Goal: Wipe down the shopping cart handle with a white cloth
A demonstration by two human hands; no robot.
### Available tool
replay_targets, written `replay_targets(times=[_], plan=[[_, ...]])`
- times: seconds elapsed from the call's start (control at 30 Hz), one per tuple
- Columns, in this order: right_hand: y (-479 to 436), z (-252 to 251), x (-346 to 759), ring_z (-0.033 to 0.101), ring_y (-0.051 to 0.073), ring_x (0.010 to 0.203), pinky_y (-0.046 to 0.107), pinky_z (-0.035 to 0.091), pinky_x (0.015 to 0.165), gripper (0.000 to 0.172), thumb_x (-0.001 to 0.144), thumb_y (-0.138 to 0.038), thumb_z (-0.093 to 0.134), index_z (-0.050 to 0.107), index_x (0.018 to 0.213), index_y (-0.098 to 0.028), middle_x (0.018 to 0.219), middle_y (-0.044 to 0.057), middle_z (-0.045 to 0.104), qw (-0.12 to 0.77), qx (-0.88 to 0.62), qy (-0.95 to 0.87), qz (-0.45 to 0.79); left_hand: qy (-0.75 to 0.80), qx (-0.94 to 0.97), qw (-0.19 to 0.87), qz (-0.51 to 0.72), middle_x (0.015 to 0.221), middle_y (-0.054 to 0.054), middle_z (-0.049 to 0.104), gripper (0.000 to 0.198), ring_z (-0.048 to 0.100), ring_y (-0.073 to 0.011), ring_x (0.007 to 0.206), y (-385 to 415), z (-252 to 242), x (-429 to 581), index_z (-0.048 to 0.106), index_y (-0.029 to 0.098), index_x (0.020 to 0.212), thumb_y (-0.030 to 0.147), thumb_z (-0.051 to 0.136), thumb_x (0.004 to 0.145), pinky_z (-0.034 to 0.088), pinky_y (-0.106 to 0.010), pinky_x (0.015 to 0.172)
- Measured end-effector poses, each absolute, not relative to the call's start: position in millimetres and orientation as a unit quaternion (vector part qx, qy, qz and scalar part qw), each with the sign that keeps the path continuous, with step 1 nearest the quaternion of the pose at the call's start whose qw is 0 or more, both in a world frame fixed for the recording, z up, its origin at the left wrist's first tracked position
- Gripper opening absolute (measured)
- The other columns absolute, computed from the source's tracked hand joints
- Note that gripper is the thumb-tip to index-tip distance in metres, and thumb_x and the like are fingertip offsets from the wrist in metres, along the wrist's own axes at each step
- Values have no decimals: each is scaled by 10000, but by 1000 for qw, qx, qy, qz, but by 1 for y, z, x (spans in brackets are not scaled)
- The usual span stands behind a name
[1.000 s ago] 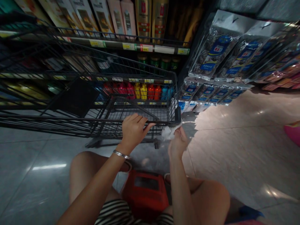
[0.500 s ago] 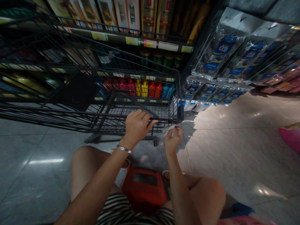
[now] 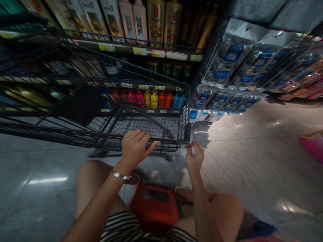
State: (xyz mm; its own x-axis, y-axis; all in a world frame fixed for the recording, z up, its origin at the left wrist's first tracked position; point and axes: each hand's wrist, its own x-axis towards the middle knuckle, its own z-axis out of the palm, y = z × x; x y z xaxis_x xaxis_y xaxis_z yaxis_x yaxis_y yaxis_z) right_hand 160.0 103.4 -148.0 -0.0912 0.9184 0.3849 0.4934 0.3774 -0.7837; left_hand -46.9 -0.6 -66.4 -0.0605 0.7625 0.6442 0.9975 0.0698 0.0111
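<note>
I am low down on a red stool (image 3: 156, 208), facing a black wire shopping cart (image 3: 151, 124). My left hand (image 3: 136, 146), with a silver bangle on the wrist, is closed over the cart's near top rail. Just right of it, my right hand (image 3: 194, 156) pinches a small white cloth (image 3: 189, 145) against the cart's near right corner. Most of the cloth is hidden behind the fingers and the cart's corner post.
Store shelves (image 3: 141, 50) with bottles and boxes rise behind the cart. Hanging bagged goods (image 3: 234, 60) fill a rack to the right. Shiny tiled floor (image 3: 252, 154) stretches right, with a pink object (image 3: 314, 146) at the right edge.
My right hand has drawn the cloth in from the cart's outer corner, bunching it smaller under the fingers. My left hand slid slightly left along the rail.
</note>
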Motion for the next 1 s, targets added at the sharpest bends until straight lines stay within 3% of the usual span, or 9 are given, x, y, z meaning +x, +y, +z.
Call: replay_targets(times=[0.17,0.3,0.37,0.5,0.6,0.7,0.8,0.9,1.0], plan=[[84,-149,142,572,188,844,314,466,780,198,758,-163,412,606,743,-199,811,51,583,439,-455,-711,309,-676,-657,230,-244,643,-21,628,207,527,-183,628,-22,-64,-56,604,211,752,407,590,817,352,-324,576],[81,-162,133,568,173,835,300,468,761,278,726,-107,378,619,831,-199,865,57,576,428,-450,-704,344,-672,-666,208,-249,685,-35,640,106,548,-204,653,-33,-60,-64,602,216,828,315,566,822,384,-350,596],[86,-171,129,559,160,757,280,465,689,260,710,-103,380,612,779,-196,825,44,559,426,-452,-691,370,-676,-659,211,-252,665,-29,631,58,547,-205,647,-35,-58,-67,591,220,799,250,554,831,384,-356,589],[97,-185,124,536,143,663,255,445,611,196,722,-132,418,590,648,-189,720,17,533,440,-461,-665,390,-712,-621,194,-263,662,-24,626,153,560,-218,654,-39,-57,-69,580,233,724,202,506,855,413,-386,619],[102,-181,127,556,160,736,282,459,685,221,745,-149,436,655,766,-170,761,34,581,469,-496,-619,389,-747,-576,203,-264,839,-47,670,128,612,-272,797,-40,-52,-59,619,252,900,230,500,861,466,-460,739],[99,-164,127,586,174,852,308,472,787,323,766,-181,480,665,1030,-181,922,55,656,499,-517,-544,434,-751,-561,225,-265,954,-82,680,198,625,-298,906,-33,-44,-35,608,241,1029,224,514,855,468,-485,822],[90,-144,116,598,176,922,313,479,833,445,789,-181,480,599,1215,-227,1031,56,663,514,-475,-515,494,-729,-609,158,-271,943,-103,673,190,619,-264,904,-16,-40,-6,610,175,1015,232,487,882,467,-448,833],[81,-140,98,589,171,863,291,491,771,362,783,-139,446,695,1031,-227,933,58,630,525,-434,-543,492,-729,-639,132,-207,765,-76,652,219,598,-228,740,1,-43,13,607,162,865,296,440,914,444,-382,686],[80,-157,83,566,144,748,257,485,665,347,759,-121,441,703,971,-202,934,72,575,532,-443,-552,464,-737,-635,183,-145,553,-23,541,303,517,-199,573,8,-51,17,518,203,652,322,431,918,359,-348,591]])
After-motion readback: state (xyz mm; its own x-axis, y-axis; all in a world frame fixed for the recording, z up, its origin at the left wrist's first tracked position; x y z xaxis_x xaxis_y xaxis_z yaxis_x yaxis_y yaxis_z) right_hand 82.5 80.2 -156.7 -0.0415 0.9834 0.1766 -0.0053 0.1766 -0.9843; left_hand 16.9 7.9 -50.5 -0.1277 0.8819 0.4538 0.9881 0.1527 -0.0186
